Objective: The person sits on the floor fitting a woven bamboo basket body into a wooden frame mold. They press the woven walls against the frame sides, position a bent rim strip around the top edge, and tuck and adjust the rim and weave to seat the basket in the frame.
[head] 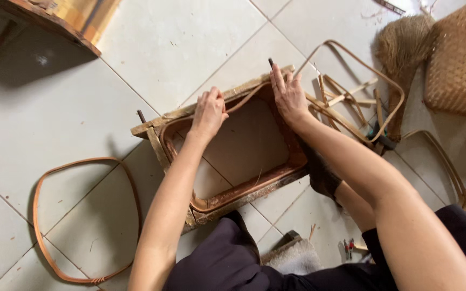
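While framed: rattan strip (233, 108) inside wooden mould (157, 148)

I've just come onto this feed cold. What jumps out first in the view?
Two bare hands work at the far edge of a rectangular wooden frame lying on the tiled floor in mid view: the left hand pinches the rattan strip lining its inside, the right hand presses flat on the rim. A finished rattan hoop lies at lower left, and loose strips with a straw broom sit at upper right.
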`<action>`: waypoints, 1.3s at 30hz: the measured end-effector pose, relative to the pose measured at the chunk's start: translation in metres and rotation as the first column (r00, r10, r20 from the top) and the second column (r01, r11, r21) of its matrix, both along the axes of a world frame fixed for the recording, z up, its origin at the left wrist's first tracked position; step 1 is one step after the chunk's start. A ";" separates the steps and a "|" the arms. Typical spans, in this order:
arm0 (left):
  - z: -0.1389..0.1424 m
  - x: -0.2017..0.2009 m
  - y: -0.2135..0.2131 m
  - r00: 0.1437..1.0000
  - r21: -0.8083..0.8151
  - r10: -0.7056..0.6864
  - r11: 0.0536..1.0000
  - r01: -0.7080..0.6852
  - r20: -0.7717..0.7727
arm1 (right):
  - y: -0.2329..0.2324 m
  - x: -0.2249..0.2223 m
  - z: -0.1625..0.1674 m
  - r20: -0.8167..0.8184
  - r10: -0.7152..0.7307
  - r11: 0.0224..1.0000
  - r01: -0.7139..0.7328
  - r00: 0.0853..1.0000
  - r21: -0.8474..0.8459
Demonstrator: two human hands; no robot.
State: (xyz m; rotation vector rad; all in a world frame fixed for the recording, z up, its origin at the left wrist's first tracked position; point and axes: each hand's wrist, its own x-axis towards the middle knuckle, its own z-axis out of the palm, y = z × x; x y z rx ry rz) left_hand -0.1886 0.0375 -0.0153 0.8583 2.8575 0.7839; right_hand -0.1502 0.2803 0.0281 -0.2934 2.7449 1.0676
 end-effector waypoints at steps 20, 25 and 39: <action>0.010 0.004 -0.002 0.995 0.137 0.096 0.986 -0.094 -0.014 | 0.074 0.167 0.096 0.394 0.412 0.882 -0.253 0.821 -0.397; 0.008 0.004 -0.006 0.996 0.172 0.088 0.982 -0.082 -0.032 | 0.083 0.191 0.001 0.139 0.463 0.802 -0.346 0.876 -0.487; -0.033 -0.013 0.012 0.951 -0.194 0.037 0.976 -0.100 -0.307 | -0.067 0.123 -0.027 0.300 0.737 0.211 0.216 0.606 -0.953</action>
